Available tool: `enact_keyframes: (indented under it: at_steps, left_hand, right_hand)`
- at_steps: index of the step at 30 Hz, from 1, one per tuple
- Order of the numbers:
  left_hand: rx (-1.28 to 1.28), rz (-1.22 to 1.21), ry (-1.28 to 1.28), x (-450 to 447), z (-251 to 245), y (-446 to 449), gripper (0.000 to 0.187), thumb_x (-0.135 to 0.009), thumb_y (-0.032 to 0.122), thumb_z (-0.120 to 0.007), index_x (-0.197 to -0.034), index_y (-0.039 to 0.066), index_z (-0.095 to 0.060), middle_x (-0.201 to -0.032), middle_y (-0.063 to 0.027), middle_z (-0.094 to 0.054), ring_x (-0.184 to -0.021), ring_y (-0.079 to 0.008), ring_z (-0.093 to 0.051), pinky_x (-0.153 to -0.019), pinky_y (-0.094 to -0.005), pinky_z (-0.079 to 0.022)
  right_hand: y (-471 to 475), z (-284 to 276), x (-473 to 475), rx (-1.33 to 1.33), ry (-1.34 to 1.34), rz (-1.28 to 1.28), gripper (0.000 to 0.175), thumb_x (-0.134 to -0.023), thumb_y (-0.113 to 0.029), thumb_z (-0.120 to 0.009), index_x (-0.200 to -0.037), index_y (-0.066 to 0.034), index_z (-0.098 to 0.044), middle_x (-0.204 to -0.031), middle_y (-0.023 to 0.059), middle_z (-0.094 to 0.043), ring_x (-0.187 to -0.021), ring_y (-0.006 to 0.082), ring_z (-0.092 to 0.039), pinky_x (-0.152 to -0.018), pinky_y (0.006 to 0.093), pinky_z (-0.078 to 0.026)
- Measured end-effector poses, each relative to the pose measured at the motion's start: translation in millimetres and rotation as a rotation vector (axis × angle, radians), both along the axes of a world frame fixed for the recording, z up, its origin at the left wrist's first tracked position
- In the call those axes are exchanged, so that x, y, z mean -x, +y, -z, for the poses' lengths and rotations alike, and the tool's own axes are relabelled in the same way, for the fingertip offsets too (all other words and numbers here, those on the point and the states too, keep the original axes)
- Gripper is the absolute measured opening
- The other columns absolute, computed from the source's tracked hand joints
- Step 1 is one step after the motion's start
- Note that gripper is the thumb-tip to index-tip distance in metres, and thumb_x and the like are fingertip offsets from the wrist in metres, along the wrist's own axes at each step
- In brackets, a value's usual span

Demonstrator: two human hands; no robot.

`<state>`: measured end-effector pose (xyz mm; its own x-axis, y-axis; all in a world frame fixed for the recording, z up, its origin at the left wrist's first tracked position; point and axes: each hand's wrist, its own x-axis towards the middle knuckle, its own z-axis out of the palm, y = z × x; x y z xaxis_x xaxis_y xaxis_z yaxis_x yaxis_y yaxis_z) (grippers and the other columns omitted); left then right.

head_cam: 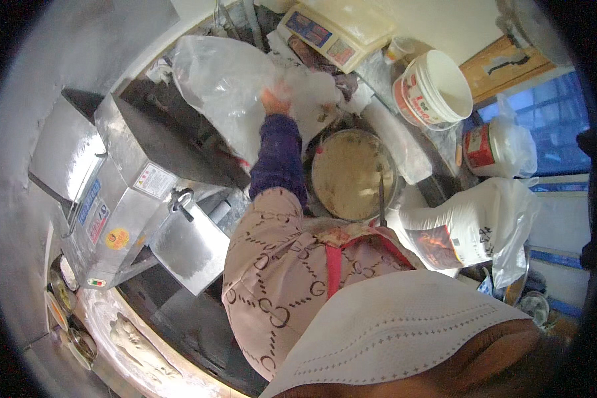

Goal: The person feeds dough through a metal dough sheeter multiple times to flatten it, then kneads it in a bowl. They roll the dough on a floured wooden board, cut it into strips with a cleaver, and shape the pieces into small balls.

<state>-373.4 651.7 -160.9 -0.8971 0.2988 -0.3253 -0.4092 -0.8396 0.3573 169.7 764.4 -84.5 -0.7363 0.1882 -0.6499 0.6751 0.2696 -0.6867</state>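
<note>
My left hand [276, 98], below a dark blue cuff, reaches over a large translucent plastic bag [219, 74]. Motion blurs the fingers, so whether they grip the plastic cannot be told. White, crumpled sheet material [318, 89] lies just right of the hand. Nearer my body stands a round, metal-rimmed vessel [350, 174] with a tan, smudged surface, and a thin dark rod [382, 196] crosses its right side. A long clear plastic wrapper or bag [400, 144] rests beside it. My right hand is out of view.
A stainless steel dough machine [124, 194] with a crank handle stands at left. Dough [137, 343] lies on a floured surface at lower left. A yellowed scale [328, 37], a white bucket [435, 92], a bagged tub [497, 147] and a white sack [457, 229] stand behind and at right.
</note>
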Motion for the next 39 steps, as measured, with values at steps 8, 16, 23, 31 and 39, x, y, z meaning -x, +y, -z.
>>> enact_keyframes:
  at_steps: [8,16,23,31,39]
  left_hand:
    - [1.620,0.035,0.723,-106.7,90.4,-42.4,0.037,-0.080,0.016,-0.069,-0.111,-0.003,-0.061,-0.102,-0.0235,-0.064,-0.094,-0.0406,-0.060,-0.084,-0.0477,-0.048]
    - [1.492,-0.897,0.016,-76.9,35.0,-81.4,0.026,-0.087,0.004,-0.053,-0.110,-0.006,-0.058,-0.107,-0.0247,-0.060,-0.097,-0.0414,-0.056,-0.086,-0.0462,-0.045]
    - [1.480,-0.605,0.338,-152.0,14.0,-133.0,0.030,-0.086,0.006,-0.053,-0.114,-0.006,-0.058,-0.103,-0.0238,-0.059,-0.098,-0.0386,-0.054,-0.091,-0.0441,-0.042]
    - [1.367,-0.276,0.349,-308.4,50.2,-229.6,0.019,-0.094,0.017,-0.054,-0.098,0.002,-0.064,-0.084,-0.0151,-0.067,-0.078,-0.0304,-0.065,-0.071,-0.0399,-0.050]
    - [1.418,-0.198,-0.126,-498.4,39.5,-406.6,0.023,-0.087,0.013,-0.063,-0.104,-0.001,-0.069,-0.091,-0.0121,-0.073,-0.083,-0.0186,-0.069,-0.076,-0.0314,-0.053]
  right_hand:
    - [3.6,-3.5,15.7,-0.061,0.039,-0.140,0.025,-0.089,-0.023,-0.061,-0.095,-0.0009,-0.070,-0.090,0.0054,-0.069,-0.079,0.0166,-0.062,-0.074,0.0315,-0.049]
    - [7.8,2.2,17.4,-0.142,0.130,-0.275,0.025,-0.088,-0.023,-0.061,-0.095,-0.0006,-0.070,-0.090,0.0055,-0.069,-0.080,0.0168,-0.063,-0.074,0.0315,-0.049]
    - [30.0,61.0,1.6,0.226,0.064,0.162,0.020,-0.086,-0.019,-0.063,-0.093,-0.0022,-0.069,-0.088,0.0051,-0.067,-0.077,0.0153,-0.060,-0.071,0.0318,-0.049]
    - [25.5,75.4,9.4,0.242,0.050,-0.082,0.017,-0.082,-0.014,-0.067,-0.093,-0.0017,-0.064,-0.090,0.0037,-0.064,-0.079,0.0132,-0.057,-0.072,0.0298,-0.046]
    - [-81.6,-45.2,93.1,0.543,0.199,-0.773,0.015,-0.082,-0.009,-0.067,-0.095,-0.0027,-0.063,-0.089,0.0043,-0.064,-0.081,0.0129,-0.058,-0.074,0.0301,-0.047]
